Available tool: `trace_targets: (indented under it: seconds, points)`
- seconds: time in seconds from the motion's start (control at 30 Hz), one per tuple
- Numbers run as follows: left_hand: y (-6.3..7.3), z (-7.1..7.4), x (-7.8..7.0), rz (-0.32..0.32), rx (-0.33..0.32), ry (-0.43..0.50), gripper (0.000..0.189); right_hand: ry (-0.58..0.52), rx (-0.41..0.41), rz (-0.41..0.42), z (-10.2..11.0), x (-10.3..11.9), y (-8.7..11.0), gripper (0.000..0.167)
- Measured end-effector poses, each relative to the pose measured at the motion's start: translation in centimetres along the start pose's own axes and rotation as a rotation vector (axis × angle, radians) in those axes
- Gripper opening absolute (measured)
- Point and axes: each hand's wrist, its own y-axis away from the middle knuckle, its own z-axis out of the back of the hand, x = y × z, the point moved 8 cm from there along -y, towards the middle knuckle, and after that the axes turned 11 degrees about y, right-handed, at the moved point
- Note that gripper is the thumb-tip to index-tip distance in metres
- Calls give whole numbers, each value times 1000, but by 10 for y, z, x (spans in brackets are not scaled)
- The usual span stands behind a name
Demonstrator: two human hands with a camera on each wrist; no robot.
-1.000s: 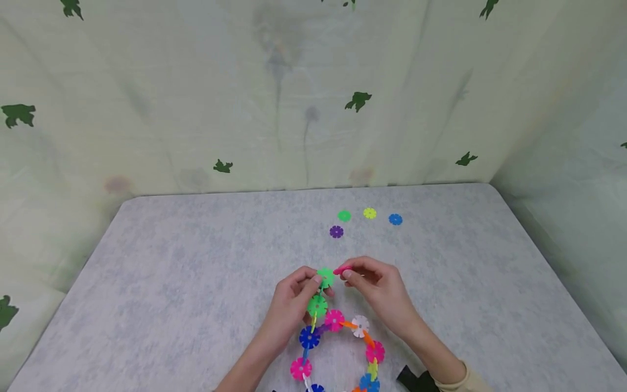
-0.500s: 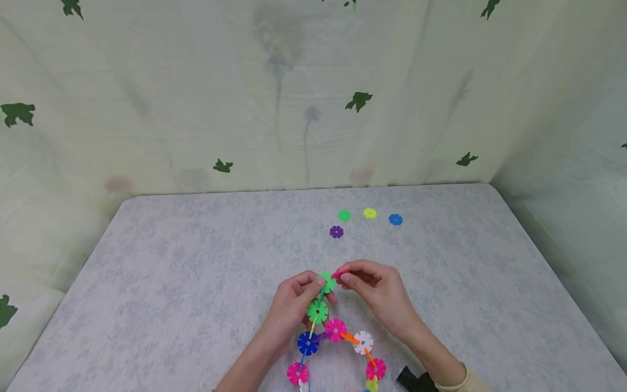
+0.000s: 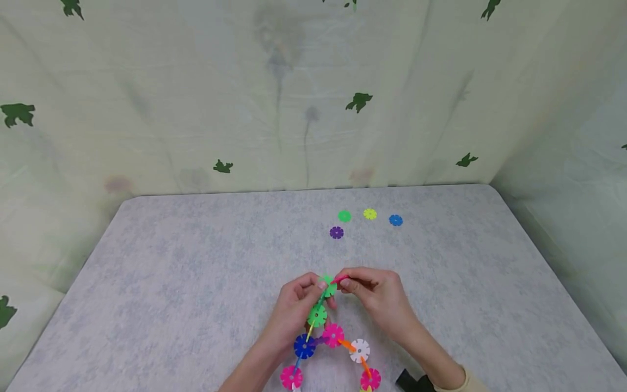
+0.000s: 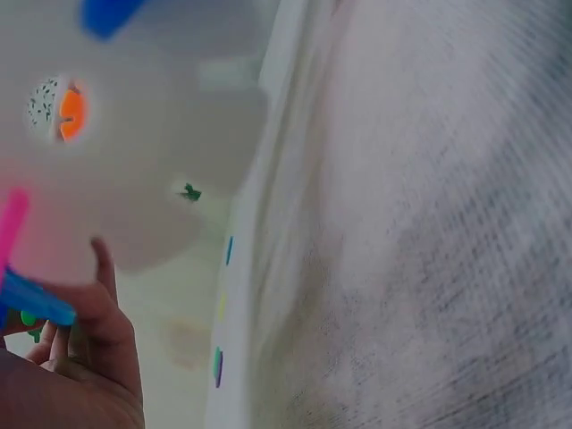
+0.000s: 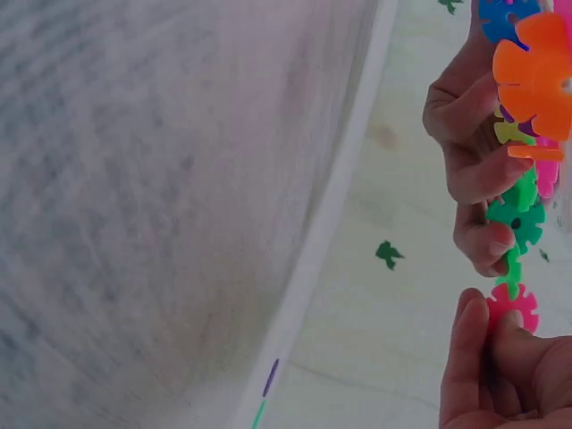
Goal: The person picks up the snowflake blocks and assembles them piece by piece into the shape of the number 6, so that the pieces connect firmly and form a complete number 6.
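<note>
My left hand (image 3: 293, 305) pinches a bright green notched disc (image 3: 329, 287) at the end of a chain of linked plastic snowflake discs. My right hand (image 3: 387, 299) grips a pink disc (image 5: 525, 308) between thumb and fingers, its edge meeting the green disc's rim. How deep the two slots mesh cannot be told. Below the left hand the chain runs through another green disc (image 3: 317, 316) to a dark blue disc (image 3: 304, 347), where a loop of pink, white and orange pieces hangs, cut off by the frame's bottom. A large pale disc (image 4: 179, 152) blurs the left wrist view.
Loose discs lie flat toward the back of the grey table (image 3: 196, 261): purple (image 3: 336, 232), green (image 3: 344, 216), yellow (image 3: 370, 214) and blue (image 3: 395, 220). A black object (image 3: 413, 382) sits by the right forearm. A pale cloth wall (image 3: 313, 109) rises behind the table's far edge.
Both hands have come slightly nearer the body. The pink disc has moved left and down against the green disc's edge, and the hanging loop has sunk lower in the head view.
</note>
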Motion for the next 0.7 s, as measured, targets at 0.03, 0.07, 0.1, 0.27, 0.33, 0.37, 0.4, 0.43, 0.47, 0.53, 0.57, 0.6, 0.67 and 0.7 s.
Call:
trace_targets:
  seconds: [0.03,0.07,0.1,0.27,0.33,0.37,0.4,0.43,0.47,0.53,0.57,0.6,0.67,0.7]
  points:
    - [0,0,0,0,2,3,28,10,-3,13,0,1,0,12]
    - [0,0,0,-2,3,3,27,19,-6,23,0,2,1,13]
    - [0,0,0,-4,4,4,26,20,-5,30,0,2,1,13]
    - [0,3,-1,-1,-6,-42,29,32,51,3,0,-1,-2,14]
    - [-1,4,-3,-10,-16,-79,30,58,81,-30,4,-5,-5,18]
    - [-1,5,-4,-21,-24,-102,30,74,90,-47,7,-8,-7,21]
    - [-1,7,-6,-35,-33,-124,30,94,93,-62,12,-12,-9,23]
    - [-2,8,-9,-52,-45,-147,30,121,89,-73,19,-15,-11,25]
    - [-2,10,-11,-67,-61,-164,28,145,83,-84,26,-19,-13,26]
    - [-3,15,-15,-97,-103,-179,25,198,73,-97,40,-28,-20,27]
    - [-3,18,-18,-110,-129,-184,23,230,73,-102,48,-32,-25,28]
    - [-3,21,-20,-119,-154,-184,21,270,78,-103,54,-37,-29,28]
    - [-4,27,-23,-142,-200,-181,17,343,98,-105,67,-46,-40,29]
    - [-4,29,-24,-152,-215,-176,16,375,110,-107,74,-51,-47,29]
